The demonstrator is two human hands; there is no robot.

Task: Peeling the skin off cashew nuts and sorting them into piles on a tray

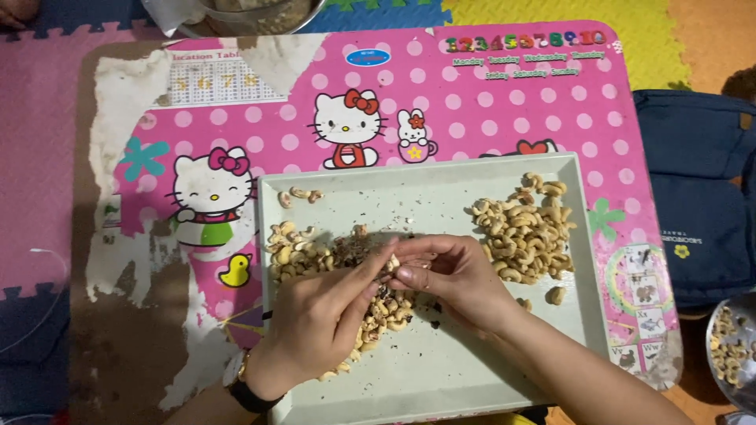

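Both hands met over the tray (441, 370): left hand (319, 323) and right hand (449, 275) pinched, apparently, one cashew (391, 263) between their fingertips, directly above the unpeeled pile (386, 311).

No packages, labels, signs, screens.

Pink polka-dot low table (488, 102) with cartoon cat pictures lies beneath and beyond the hands; its covering is torn on the side left of the hands. Metal bowl (252, 16) sits at the far edge, well beyond the hands. Dark blue bag (693, 189) lies right of the hands. Second bowl of nuts (732, 346) sits near right. Foam floor mats (654, 31) surround the table.
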